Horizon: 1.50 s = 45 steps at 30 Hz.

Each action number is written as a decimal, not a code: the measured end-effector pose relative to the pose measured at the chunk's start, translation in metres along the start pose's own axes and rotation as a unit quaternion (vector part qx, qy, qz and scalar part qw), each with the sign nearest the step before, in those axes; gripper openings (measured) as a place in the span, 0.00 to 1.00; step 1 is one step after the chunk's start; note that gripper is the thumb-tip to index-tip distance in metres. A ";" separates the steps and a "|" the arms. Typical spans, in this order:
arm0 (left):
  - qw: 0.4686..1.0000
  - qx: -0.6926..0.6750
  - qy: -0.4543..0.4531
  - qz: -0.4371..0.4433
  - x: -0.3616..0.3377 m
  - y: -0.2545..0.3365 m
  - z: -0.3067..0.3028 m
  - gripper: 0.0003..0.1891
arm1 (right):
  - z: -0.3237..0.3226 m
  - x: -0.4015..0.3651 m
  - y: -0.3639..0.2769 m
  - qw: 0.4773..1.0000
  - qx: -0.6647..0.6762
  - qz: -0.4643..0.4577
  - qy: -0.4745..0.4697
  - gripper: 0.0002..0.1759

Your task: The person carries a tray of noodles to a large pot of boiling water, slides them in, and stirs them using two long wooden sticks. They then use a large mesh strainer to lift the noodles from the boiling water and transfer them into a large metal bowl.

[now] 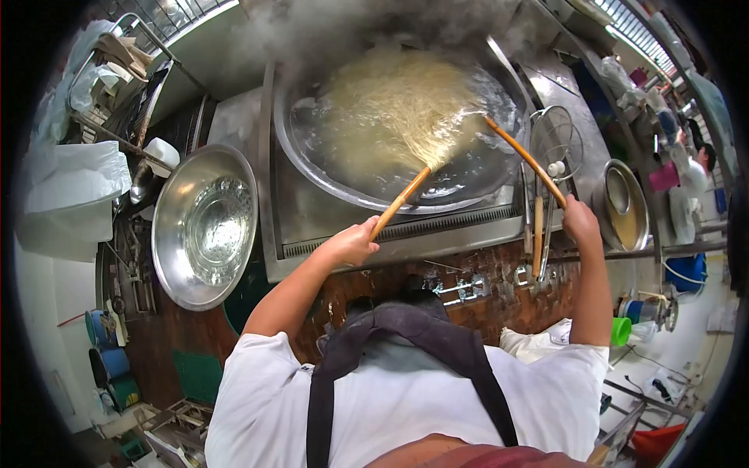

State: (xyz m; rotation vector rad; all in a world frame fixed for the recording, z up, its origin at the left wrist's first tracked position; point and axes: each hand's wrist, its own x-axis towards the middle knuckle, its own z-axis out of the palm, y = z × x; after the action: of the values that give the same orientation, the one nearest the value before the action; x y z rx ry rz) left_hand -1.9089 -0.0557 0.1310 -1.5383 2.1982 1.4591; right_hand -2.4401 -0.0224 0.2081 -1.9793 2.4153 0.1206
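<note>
A wide metal wok (343, 191) of steaming water is set in a steel stove, with pale noodles (413, 117) spread through it. My left hand (355, 242) is closed around a wooden stick (402, 201), whose far end reaches into the noodles near the wok's front. My right hand (580, 221) grips a second wooden stick (527, 160), its tip at the water on the wok's right side. The two sticks slant toward each other over the wok. Their submerged ends are hidden by noodles and water.
Left of the stove stands a large steel basin (168, 234). To the right are a wire strainer (555, 140), long-handled tools and a metal bowl (640, 207). Steam rises at the back. A blue bucket (686, 273) is at the far right; a person (706, 158) is partly visible there.
</note>
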 end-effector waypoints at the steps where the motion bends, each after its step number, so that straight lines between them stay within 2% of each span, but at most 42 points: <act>1: 1.000 -0.006 0.008 0.014 -0.005 -0.006 -0.001 0.38 | -0.001 -0.020 0.004 1.000 0.007 0.002 0.020 0.09; 2: 0.999 -0.011 0.015 0.028 -0.011 -0.014 -0.003 0.38 | -0.002 -0.034 0.004 0.999 0.014 0.005 0.039 0.10; 3: 0.998 -0.002 0.031 0.053 -0.015 -0.027 -0.003 0.38 | -0.020 -0.046 -0.009 0.998 0.008 0.056 -0.029 0.13; 5: 0.993 0.015 0.063 0.102 -0.019 -0.065 -0.004 0.38 | -0.047 -0.080 -0.031 0.993 0.055 0.091 -0.043 0.14; 8: 0.978 0.028 0.108 0.176 -0.044 -0.135 -0.023 0.37 | -0.047 -0.118 -0.042 0.986 0.155 0.067 -0.010 0.16; 10: 0.999 -0.040 -0.004 -0.029 -0.127 -0.097 -0.066 0.37 | -0.026 -0.125 -0.032 0.978 0.209 0.026 -0.006 0.16; 11: 0.997 -0.065 -0.009 -0.050 -0.157 -0.104 -0.073 0.37 | 0.003 -0.113 -0.021 0.974 0.225 0.004 -0.022 0.16; 12: 0.993 -0.090 -0.014 -0.071 -0.184 -0.120 -0.075 0.36 | 0.017 -0.100 -0.036 0.979 0.190 0.008 -0.066 0.16; 14: 0.988 -0.134 -0.009 -0.079 -0.230 -0.161 -0.074 0.37 | 0.038 -0.074 -0.086 0.981 0.064 0.036 -0.179 0.16; 16: 0.984 -0.131 0.034 -0.115 -0.286 -0.165 -0.065 0.37 | 0.122 -0.042 -0.109 0.916 0.318 0.155 -0.188 0.16; 18: 0.975 -0.162 0.073 -0.131 -0.326 -0.181 -0.047 0.38 | 0.111 -0.054 -0.187 0.977 0.157 -0.018 -0.146 0.17; 20: 0.960 -0.227 0.111 -0.123 -0.349 -0.205 -0.026 0.38 | 0.091 -0.055 -0.250 0.972 0.162 -0.027 -0.165 0.17; 25: 0.917 -0.341 0.185 -0.089 -0.356 -0.228 -0.001 0.40 | 0.112 -0.036 -0.321 0.958 0.230 -0.048 -0.167 0.19; 30: 0.917 -0.299 0.238 -0.111 -0.339 -0.216 -0.016 0.39 | 0.105 -0.033 -0.358 0.953 0.245 -0.064 -0.165 0.21; 32: 0.912 -0.306 0.249 -0.110 -0.327 -0.208 -0.023 0.39 | 0.094 -0.035 -0.356 0.950 0.249 -0.079 -0.171 0.21; 35: 0.914 -0.302 0.257 -0.090 -0.301 -0.193 -0.031 0.37 | 0.084 -0.032 -0.303 0.955 0.222 -0.179 -0.084 0.14; 36: 0.915 -0.301 0.255 -0.091 -0.294 -0.185 -0.032 0.36 | 0.057 -0.036 -0.288 0.961 0.193 -0.159 -0.121 0.12; 37: 0.919 -0.271 0.275 -0.084 -0.285 -0.186 -0.030 0.35 | 0.037 -0.039 -0.260 0.963 0.171 -0.176 -0.114 0.12; 38: 0.922 -0.239 0.295 -0.077 -0.276 -0.192 -0.026 0.35 | 0.010 -0.047 -0.237 0.956 0.192 -0.191 -0.110 0.16; 39: 0.925 -0.223 0.296 -0.089 -0.269 -0.184 -0.029 0.34 | -0.030 -0.060 -0.223 0.973 0.142 -0.128 -0.130 0.28; 40: 0.927 -0.208 0.295 -0.101 -0.262 -0.176 -0.031 0.33 | -0.037 -0.055 -0.184 0.961 0.184 -0.146 -0.145 0.28; 41: 0.928 -0.210 0.276 -0.134 -0.260 -0.152 -0.037 0.33 | -0.077 -0.068 -0.171 0.966 0.158 -0.116 -0.172 0.29; 42: 0.928 -0.212 0.257 -0.167 -0.255 -0.134 -0.041 0.33 | -0.076 -0.066 -0.129 0.950 0.235 -0.092 -0.186 0.30; 43: 0.934 -0.156 0.287 -0.144 -0.244 -0.135 -0.034 0.34 | -0.125 -0.086 -0.135 0.957 0.210 -0.047 -0.196 0.30; 45: 0.944 -0.104 0.286 -0.127 -0.221 -0.129 -0.033 0.35 | -0.145 -0.096 -0.084 0.956 0.233 -0.016 -0.177 0.31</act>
State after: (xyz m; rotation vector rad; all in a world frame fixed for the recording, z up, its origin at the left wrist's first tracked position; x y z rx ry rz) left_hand -1.6882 0.0658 0.1864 -2.4732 2.0215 1.3147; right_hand -2.3339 0.0446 0.3541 -1.6230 1.9613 -0.0817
